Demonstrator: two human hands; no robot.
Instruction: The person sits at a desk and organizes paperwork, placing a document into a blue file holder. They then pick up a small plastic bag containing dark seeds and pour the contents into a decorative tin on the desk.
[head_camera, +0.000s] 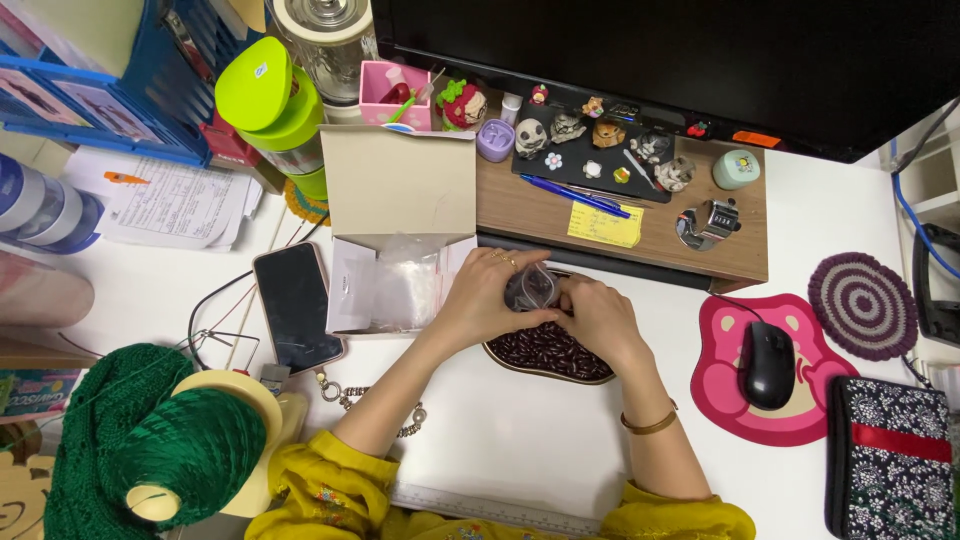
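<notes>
Both my hands, left (480, 300) and right (597, 318), pinch a small clear bag (530, 288), part-filled, over the bean tray (550, 352) at 12 o'clock.

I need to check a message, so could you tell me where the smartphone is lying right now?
The smartphone lies face up on the white desk, left of the left hand, beside the open cardboard box and above the green yarn cone.
</notes>
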